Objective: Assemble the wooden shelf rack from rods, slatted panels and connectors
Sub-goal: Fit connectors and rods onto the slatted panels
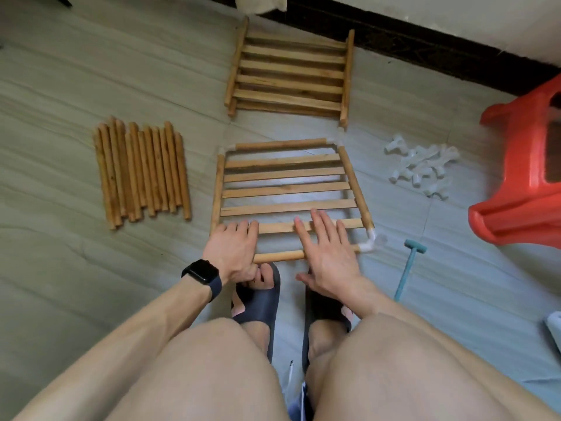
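Observation:
A slatted panel (285, 189) lies flat on the floor in front of my feet, framed by rods and white corner connectors (368, 243). My left hand (235, 252) covers the near left corner, its thumb curled under the near rod (279, 256). My right hand (326, 252) rests flat, fingers straight, on the near slat and rod. Two more slatted panels (291, 75) are stacked farther away. A row of loose rods (142, 171) lies to the left. Several white connectors (420, 167) are heaped on the right.
A red plastic stool (522, 177) lies tipped at the right. A teal mallet (408, 268) rests on the floor by my right hand. The dark skirting board and wall (425, 41) run along the back. My sandalled feet are just below the panel.

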Demonstrator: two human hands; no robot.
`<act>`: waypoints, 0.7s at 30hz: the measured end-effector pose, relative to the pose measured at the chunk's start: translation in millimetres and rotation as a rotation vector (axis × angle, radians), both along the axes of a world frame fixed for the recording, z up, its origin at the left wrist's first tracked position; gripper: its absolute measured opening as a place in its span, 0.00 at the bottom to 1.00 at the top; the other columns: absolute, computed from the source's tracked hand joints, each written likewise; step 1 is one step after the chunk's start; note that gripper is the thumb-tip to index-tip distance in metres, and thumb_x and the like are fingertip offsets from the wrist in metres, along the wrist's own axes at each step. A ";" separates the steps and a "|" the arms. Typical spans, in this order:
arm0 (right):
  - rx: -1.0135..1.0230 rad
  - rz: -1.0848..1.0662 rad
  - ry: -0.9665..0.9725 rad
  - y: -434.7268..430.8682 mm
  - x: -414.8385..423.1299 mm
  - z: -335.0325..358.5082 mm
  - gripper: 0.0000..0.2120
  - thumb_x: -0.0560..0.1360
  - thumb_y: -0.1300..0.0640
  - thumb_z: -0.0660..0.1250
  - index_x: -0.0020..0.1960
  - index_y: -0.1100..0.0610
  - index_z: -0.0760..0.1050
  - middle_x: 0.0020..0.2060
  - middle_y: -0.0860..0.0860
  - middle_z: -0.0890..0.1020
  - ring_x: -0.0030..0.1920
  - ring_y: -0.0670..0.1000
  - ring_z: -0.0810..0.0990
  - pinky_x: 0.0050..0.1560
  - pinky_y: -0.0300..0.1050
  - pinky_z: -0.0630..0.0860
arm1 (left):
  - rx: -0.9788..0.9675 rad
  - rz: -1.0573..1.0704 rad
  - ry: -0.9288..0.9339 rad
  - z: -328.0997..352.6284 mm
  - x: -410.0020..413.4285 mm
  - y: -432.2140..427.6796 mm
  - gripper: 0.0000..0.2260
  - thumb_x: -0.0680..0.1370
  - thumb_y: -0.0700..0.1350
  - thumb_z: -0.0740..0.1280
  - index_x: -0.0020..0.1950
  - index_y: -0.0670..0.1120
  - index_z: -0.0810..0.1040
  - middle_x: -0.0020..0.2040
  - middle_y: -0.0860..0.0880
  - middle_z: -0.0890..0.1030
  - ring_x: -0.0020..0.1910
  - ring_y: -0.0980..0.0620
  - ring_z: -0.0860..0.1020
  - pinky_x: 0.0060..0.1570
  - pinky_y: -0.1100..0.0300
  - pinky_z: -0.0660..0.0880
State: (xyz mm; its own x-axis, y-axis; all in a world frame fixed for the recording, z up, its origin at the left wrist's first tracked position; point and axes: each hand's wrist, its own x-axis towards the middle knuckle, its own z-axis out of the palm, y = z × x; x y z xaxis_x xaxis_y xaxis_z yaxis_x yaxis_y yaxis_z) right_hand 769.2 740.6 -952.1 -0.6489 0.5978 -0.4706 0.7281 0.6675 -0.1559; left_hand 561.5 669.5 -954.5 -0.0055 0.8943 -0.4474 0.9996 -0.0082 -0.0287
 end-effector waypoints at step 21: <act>0.156 0.080 -0.080 35.3 -7.2 21.8 0.17 0.70 0.48 0.63 0.55 0.57 0.70 0.52 0.56 0.79 0.51 0.58 0.75 0.51 0.51 0.70 | -0.019 -0.013 0.190 30.1 -17.8 -10.6 0.20 0.77 0.55 0.63 0.65 0.47 0.68 0.62 0.46 0.77 0.59 0.45 0.77 0.61 0.51 0.69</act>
